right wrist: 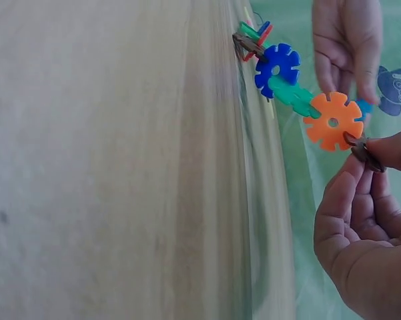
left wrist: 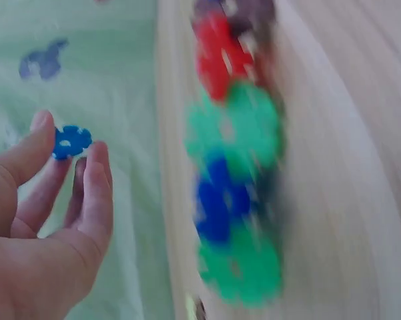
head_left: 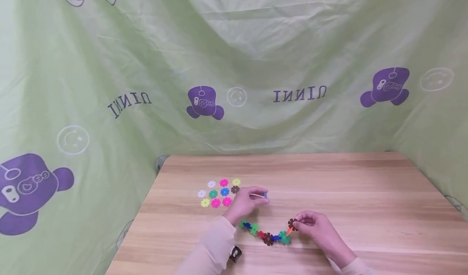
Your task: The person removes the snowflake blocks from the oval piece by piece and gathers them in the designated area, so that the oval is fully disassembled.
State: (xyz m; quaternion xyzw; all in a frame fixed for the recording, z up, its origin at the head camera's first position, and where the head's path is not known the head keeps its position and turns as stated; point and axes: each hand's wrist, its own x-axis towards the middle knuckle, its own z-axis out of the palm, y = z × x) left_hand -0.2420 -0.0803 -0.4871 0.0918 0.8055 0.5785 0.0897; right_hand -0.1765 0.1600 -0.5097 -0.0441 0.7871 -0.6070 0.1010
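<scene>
My left hand point(head_left: 244, 204) pinches a blue notched plastic disc point(left wrist: 73, 141) between thumb and fingers, above the table and behind the chain. With thumb and fingertips, my right hand point(head_left: 317, 228) grips the brown disc point(head_left: 292, 224) at the right end of a chain. An orange disc point(right wrist: 333, 122) is slotted into that brown one. From there the chain runs left through a green disc point(head_left: 284, 237), a blue one point(right wrist: 277, 70), a brown one point(head_left: 268, 239), a red one point(left wrist: 221, 59) and further green and blue discs. The left wrist view blurs the chain.
Loose flower-shaped discs lie in rough rows left of the left hand, among them a white one point(head_left: 202, 193), a pink one point(head_left: 215, 203) and a yellow one point(head_left: 205, 202). A small black object point(head_left: 235, 254) is beside the left sleeve. Green printed cloth point(head_left: 234, 128) hangs behind the wooden table point(head_left: 347, 177).
</scene>
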